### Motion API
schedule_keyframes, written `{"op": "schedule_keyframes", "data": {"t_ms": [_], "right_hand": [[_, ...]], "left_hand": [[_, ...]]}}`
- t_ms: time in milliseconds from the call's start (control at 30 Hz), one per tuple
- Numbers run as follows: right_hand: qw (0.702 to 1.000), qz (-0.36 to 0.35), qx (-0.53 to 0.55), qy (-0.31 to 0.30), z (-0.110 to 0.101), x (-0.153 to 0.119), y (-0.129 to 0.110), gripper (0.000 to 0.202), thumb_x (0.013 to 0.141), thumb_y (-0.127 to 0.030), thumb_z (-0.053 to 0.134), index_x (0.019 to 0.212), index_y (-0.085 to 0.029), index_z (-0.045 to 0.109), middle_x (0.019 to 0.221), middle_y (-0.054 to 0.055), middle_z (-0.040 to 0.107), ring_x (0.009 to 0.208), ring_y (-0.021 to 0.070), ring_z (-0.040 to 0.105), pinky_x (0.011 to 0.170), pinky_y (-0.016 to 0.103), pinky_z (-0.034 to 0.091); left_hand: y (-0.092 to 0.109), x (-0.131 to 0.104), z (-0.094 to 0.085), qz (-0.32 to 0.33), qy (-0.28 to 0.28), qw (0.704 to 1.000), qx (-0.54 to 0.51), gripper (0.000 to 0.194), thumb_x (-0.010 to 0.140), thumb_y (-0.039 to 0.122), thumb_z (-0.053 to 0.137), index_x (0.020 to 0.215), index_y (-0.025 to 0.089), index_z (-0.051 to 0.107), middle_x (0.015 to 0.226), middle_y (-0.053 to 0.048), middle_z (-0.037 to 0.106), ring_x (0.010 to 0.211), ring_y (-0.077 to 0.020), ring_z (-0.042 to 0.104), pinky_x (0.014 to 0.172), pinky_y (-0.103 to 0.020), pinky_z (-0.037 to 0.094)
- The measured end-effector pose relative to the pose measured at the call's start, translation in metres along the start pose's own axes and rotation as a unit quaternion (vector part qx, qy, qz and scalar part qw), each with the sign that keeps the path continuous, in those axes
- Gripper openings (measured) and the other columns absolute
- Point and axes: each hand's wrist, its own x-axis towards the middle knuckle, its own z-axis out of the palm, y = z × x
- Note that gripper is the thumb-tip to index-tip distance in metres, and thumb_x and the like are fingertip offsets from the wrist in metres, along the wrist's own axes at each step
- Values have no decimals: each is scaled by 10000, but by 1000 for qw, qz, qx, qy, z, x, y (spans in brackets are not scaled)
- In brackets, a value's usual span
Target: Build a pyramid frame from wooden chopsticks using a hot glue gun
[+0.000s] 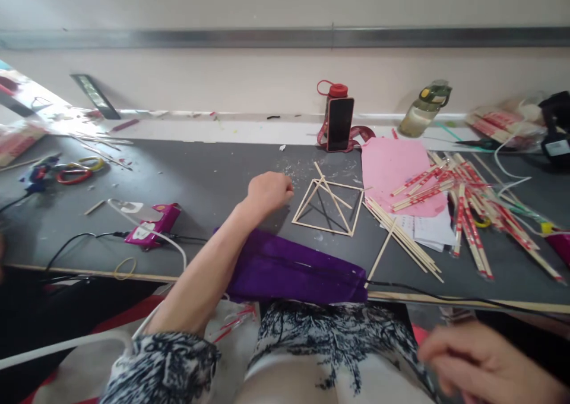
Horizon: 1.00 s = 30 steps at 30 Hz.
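Observation:
My left hand (268, 190) rests on the dark tabletop, closed, with its fingers curled under; whether it holds anything is hidden. Just to its right stands a pyramid-like frame of chopsticks (323, 233), a square base with sticks leaning up from it. My right hand (485, 362) is low at the right, off the table edge, blurred by motion, so its grip is unclear. Loose chopsticks (407, 240) lie beside the frame, and one single stick (380, 254) points toward the front edge. A purple cloth (294, 273) lies under my left forearm.
Wrapped chopsticks (467, 226) are heaped at the right by a pink sheet (387, 163). A phone (340, 125) leans on a red-capped bottle (338, 89); another bottle (421, 113) stands behind. At left are a glue gun (40, 175), tape rolls (73, 175) and a magenta pack (155, 226) with cables.

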Motion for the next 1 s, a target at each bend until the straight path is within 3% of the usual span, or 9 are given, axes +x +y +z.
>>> {"op": "schedule_keyframes", "data": {"t_ms": [67, 167, 300, 400, 533, 667, 833, 1000], "right_hand": [[975, -110, -163, 103, -28, 10, -31, 262, 841, -417, 518, 903, -257, 716, 835, 41, 698, 718, 156, 617, 649, 241, 462], [906, -182, -336, 183, -58, 58, -69, 284, 873, -361, 442, 914, -248, 700, 872, 35, 709, 783, 174, 629, 696, 266, 450], [843, -106, -482, 215, -69, 134, -89, 270, 848, -309, 471, 1003, -207, 667, 865, 61, 712, 786, 199, 641, 632, 262, 407], [822, -81, -519, 221, -69, 163, -90, 274, 860, -307, 458, 1017, -187, 648, 909, 88, 708, 835, 213, 646, 632, 266, 396], [808, -80, -534, 234, -72, 172, -93, 287, 879, -344, 433, 984, -180, 644, 935, 103, 702, 835, 226, 647, 617, 278, 387], [815, -104, -514, 247, -76, 180, -94, 278, 874, -332, 440, 991, -184, 645, 954, 90, 704, 847, 217, 645, 650, 279, 395], [834, -132, -465, 265, -77, 191, -86, 274, 860, -317, 463, 1004, -192, 659, 984, 63, 692, 880, 193, 631, 710, 264, 412], [832, -145, -458, 277, -74, 192, -83, 263, 866, -305, 467, 978, -201, 681, 969, 60, 680, 883, 180, 613, 731, 258, 413]], "left_hand": [[0, 18, 16, 18, -84, 995, -55, 236, 735, 341, 523, 777, 218, 720, 656, -31, 683, 689, -167, 631, 612, -227, 418], [4, 28, 31, 0, -133, 983, -124, 308, 731, 429, 522, 673, 181, 694, 551, -17, 636, 547, -122, 586, 561, -206, 406], [12, 30, 42, -26, -123, 981, -145, 283, 685, 439, 581, 625, 180, 681, 547, -23, 634, 545, -121, 586, 576, -201, 430], [15, 32, 48, -38, -103, 986, -124, 204, 674, 353, 603, 601, 178, 677, 561, -50, 642, 592, -155, 612, 614, -228, 463], [15, 34, 53, -53, -91, 989, -108, 168, 678, 296, 618, 665, 145, 690, 601, -91, 650, 674, -187, 640, 677, -251, 493], [14, 38, 51, -59, -107, 988, -99, 191, 681, 308, 622, 712, 136, 699, 671, -117, 670, 743, -204, 646, 720, -264, 496], [16, 54, 48, -26, -35, 994, -101, 249, 659, 366, 635, 844, 209, 688, 869, -75, 691, 846, -243, 639, 722, -315, 498], [22, 77, 58, -14, 5, 994, -109, 310, 721, 338, 609, 1002, 211, 647, 976, -70, 662, 896, -206, 619, 778, -279, 476]]}}
